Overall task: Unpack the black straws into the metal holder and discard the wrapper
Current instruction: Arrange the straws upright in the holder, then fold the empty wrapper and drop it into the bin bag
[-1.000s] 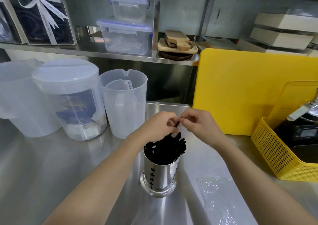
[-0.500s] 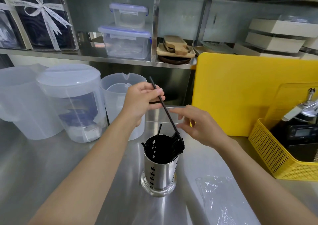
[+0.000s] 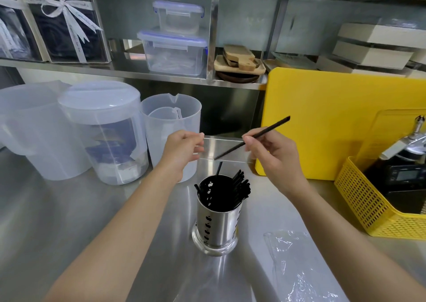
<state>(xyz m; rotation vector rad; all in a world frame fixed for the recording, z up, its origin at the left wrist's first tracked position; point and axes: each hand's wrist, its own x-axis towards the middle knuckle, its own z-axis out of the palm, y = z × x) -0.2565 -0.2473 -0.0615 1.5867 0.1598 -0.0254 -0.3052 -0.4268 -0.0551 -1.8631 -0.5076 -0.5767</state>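
A perforated metal holder [image 3: 216, 228] stands on the steel counter at centre, filled with black straws [image 3: 239, 186]. My right hand [image 3: 274, 161] is above and to the right of it, pinching a single black straw [image 3: 265, 133] that slants up to the right, clear of the holder. My left hand [image 3: 182, 151] hovers above and left of the holder, its fingers loosely curled and slightly apart, with nothing visible in them. The clear plastic wrapper [image 3: 297, 267] lies flat on the counter at the lower right.
Translucent plastic jugs [image 3: 170, 128] and a lidded container [image 3: 103, 126] stand at the left. A yellow cutting board [image 3: 334, 108] leans at the back right, beside a yellow basket [image 3: 368, 209] holding appliances. A shelf above carries clear boxes [image 3: 175, 52] and wooden boards.
A straw was drawn up out of the holder by my left hand, then passed to my right hand, which now holds it tilted to the right. My left hand has let go.
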